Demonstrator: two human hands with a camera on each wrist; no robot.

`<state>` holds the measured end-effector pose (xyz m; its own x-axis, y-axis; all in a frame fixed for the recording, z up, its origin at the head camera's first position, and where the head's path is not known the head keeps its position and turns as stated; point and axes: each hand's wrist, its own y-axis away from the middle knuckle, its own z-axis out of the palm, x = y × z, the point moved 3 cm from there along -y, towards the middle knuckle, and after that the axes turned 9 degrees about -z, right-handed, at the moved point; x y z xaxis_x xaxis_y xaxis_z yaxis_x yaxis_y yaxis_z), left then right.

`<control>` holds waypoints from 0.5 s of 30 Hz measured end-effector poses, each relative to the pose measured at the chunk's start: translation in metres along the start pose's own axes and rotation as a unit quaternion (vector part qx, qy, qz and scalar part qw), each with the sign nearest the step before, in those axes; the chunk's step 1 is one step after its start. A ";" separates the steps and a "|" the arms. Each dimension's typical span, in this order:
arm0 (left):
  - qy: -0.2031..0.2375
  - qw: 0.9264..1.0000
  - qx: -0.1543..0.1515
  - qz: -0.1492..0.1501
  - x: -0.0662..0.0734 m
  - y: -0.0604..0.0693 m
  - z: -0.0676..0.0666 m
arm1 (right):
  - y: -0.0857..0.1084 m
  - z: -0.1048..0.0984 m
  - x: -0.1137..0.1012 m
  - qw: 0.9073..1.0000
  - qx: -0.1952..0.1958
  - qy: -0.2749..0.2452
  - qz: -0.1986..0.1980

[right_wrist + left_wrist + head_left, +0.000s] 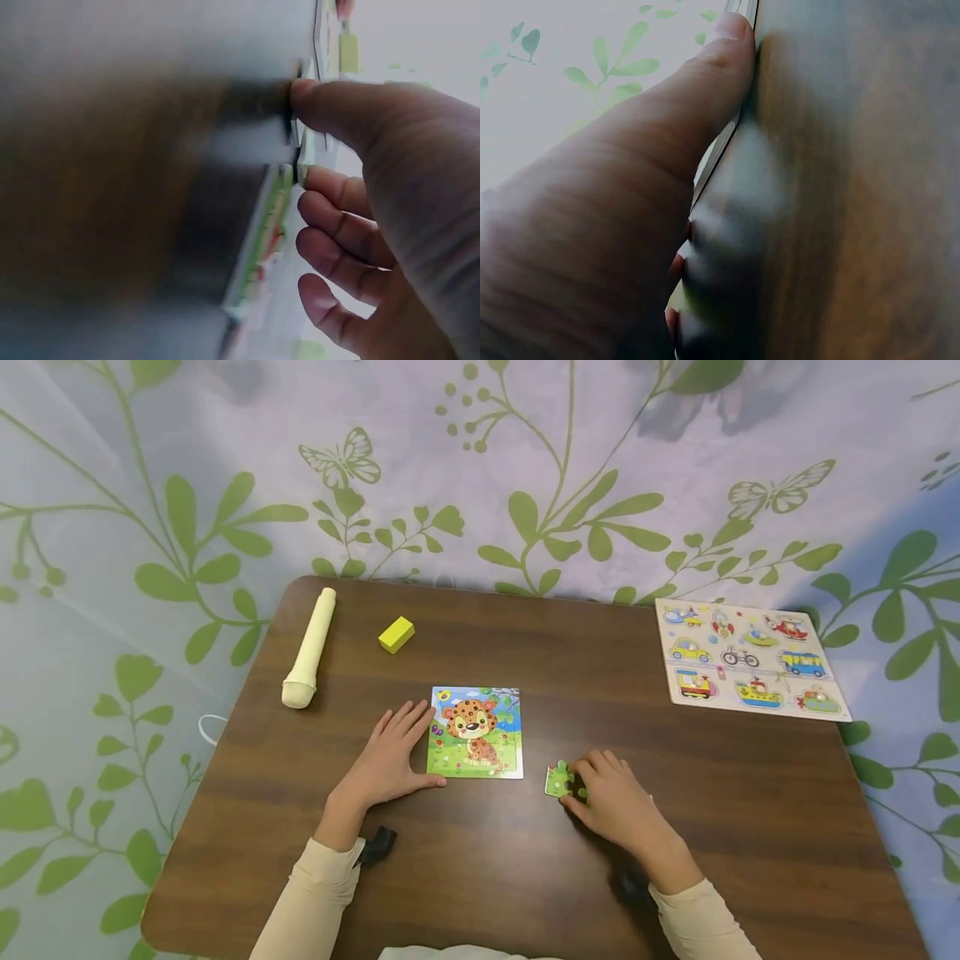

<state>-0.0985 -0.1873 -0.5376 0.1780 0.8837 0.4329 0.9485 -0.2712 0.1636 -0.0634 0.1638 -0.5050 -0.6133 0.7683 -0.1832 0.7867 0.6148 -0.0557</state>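
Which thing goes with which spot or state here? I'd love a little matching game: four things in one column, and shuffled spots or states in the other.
Things
1. Leopard puzzle
2. Vehicle board
3. Yellow block
4. Right hand

Spots or states
A. Toward the far left of the table, beside the cream microphone-shaped object
B. Thumb and fingers at a small green puzzle piece
C. The left hand lies against its left edge
D. At the far right corner of the table

Pairs: 1-C, 2-D, 3-A, 4-B
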 end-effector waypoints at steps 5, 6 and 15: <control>-0.001 1.000 -0.007 0.003 0.000 0.000 -0.003 | -0.021 -0.005 -0.010 0.998 0.026 0.005 -0.053; -0.005 1.000 -0.008 0.004 0.000 0.000 -0.003 | -0.028 -0.005 -0.015 0.997 0.030 0.002 -0.067; -0.011 1.000 -0.002 0.007 0.003 0.000 -0.005 | -0.114 0.004 -0.069 0.989 0.018 -0.034 -0.144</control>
<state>-0.0992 -0.1868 -0.5323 0.1977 0.8881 0.4149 0.9447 -0.2855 0.1611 -0.1105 0.0397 -0.4899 -0.8069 0.5480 -0.2202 0.5831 0.7987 -0.1490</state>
